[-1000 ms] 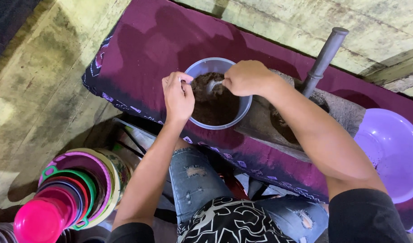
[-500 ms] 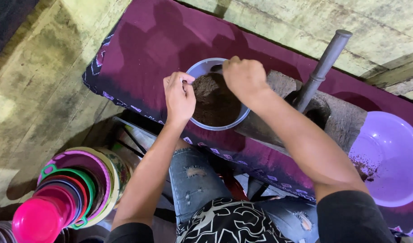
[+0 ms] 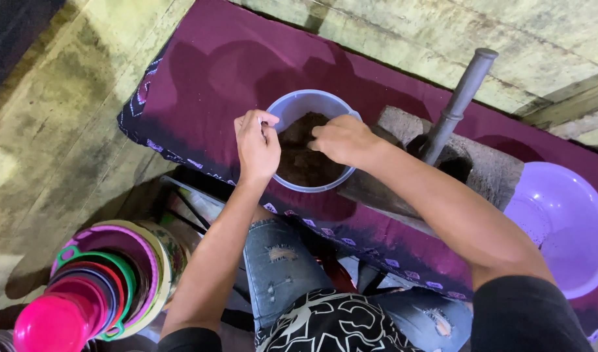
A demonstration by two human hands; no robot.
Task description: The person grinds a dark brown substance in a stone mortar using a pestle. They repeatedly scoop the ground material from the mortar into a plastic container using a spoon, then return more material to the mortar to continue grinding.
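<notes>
Resting on the dark purple cloth (image 3: 201,72) that covers the surface, the pale blue plastic bowl (image 3: 297,104) sits just in front of the person, about half full of a dark brown, crumbly mass (image 3: 305,163) that looks like damp ground material. The left hand (image 3: 256,146) is at the near-left rim, fingers curled with the thumb and forefinger pinched together; whether they grip the rim itself or a bit of the brown stuff, I cannot tell. The right hand (image 3: 341,138) reaches over the far-right rim, fingers bent down into the bowl and loosely closed, touching the brown mass; what it has hold of, if anything, is hidden under the knuckles.

The bowl looks thin-walled and light, so it would likely flex if squeezed and slide easily on the cloth; steadying it at the rim with one hand seems the sound hold. The contents appear soft and loose, apt to crumble and cling to the fingers, so they are better scooped than pinched.

Just beside the bowl on the right stands a grey stone mortar (image 3: 403,127) with a dark pestle (image 3: 458,104) leaning in it. A purple basin (image 3: 566,221) lies farther right, and a stack of coloured plastic bowls (image 3: 84,293) stands on the floor to the left.
</notes>
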